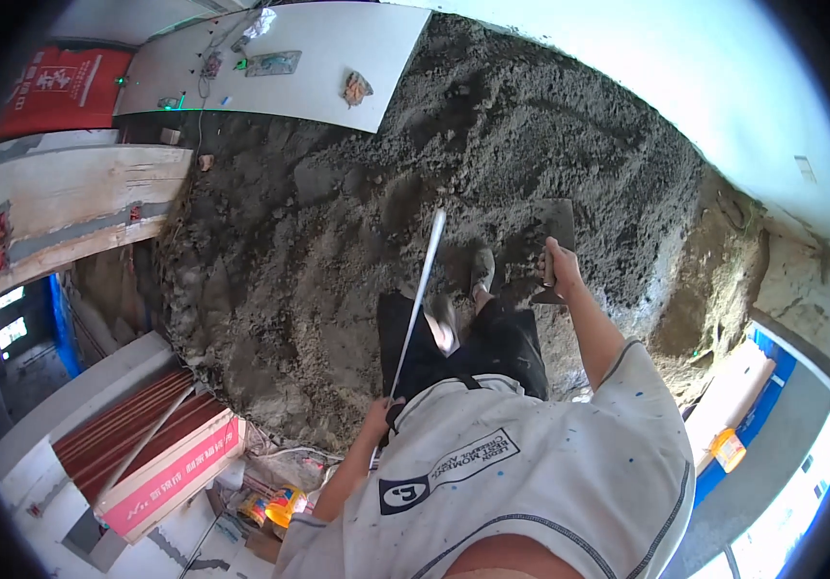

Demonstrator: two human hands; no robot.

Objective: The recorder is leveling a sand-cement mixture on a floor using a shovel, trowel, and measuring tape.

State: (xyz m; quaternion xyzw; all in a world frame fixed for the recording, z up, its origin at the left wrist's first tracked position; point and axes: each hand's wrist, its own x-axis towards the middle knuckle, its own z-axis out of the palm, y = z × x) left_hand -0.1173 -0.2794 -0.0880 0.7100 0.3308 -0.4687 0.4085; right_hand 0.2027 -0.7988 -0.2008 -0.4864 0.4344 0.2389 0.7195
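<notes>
My left hand (375, 419), low beside my hip, is closed around the lower end of a long, pale straight bar (425, 274). The bar slants up and away from me, past my legs. Out in front on the right, my right hand (563, 269) grips the handle of a flat rectangular plastering trowel (560, 220). Its dark plate hangs over rough grey wet-looking mortar (338, 261), and I cannot tell whether it touches. My feet stand in this mortar, one shoe (483, 268) ahead of the other, which is blurred.
A white board (328, 96) at the far left carries small tools, a cable and green lights. Beyond it lies a red bag (63, 92). A long pink-sided carton (179, 475) of brown slats and a yellow container (285, 505) sit near left. A white wall (724, 87) borders the right.
</notes>
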